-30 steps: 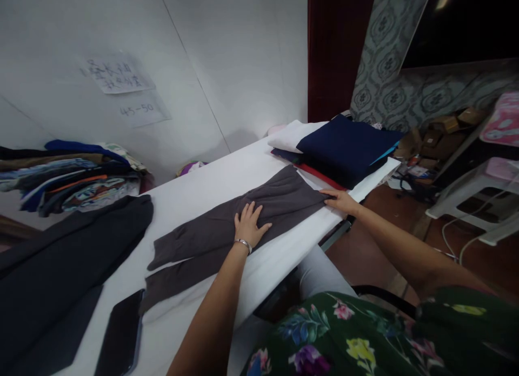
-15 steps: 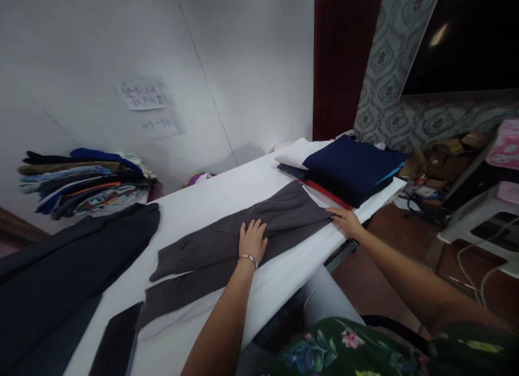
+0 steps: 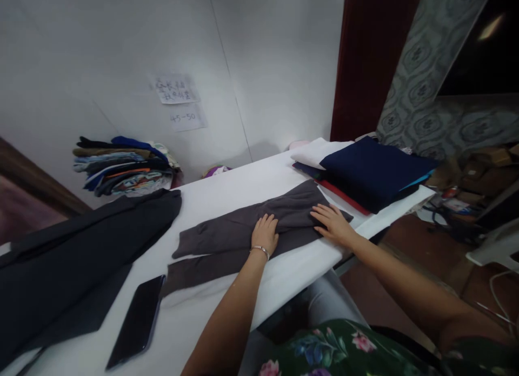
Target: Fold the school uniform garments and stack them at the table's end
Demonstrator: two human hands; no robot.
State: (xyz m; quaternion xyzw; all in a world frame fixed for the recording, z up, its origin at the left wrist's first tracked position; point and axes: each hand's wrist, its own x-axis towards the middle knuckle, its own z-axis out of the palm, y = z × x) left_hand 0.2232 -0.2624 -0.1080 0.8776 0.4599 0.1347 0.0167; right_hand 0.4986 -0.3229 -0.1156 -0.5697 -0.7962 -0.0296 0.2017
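A pair of dark grey trousers (image 3: 227, 227) lies spread lengthwise on the white-covered table (image 3: 227, 186), legs toward the left and waist toward the right. My left hand (image 3: 265, 236), with a bracelet at the wrist, rests on the middle of the trousers, fingers stretched out. Near the waist end, my right hand (image 3: 333, 224) lies flat on the cloth with its fingers spread. Just past that end sits a stack of folded clothes (image 3: 377, 170), dark blue on top, with white and red pieces showing.
A black phone (image 3: 138, 322) lies at the table's near left. Dark garments (image 3: 81, 262) cover the left side. Behind them stands a pile of folded clothes (image 3: 125, 167). Paper notes (image 3: 178, 103) hang on the wall. A white stool (image 3: 494, 246) stands at right.
My right hand has let go of the trousers' waist corner and moved left onto the cloth, fingers now spread. My left hand stays on the trousers. The view has turned slightly left.
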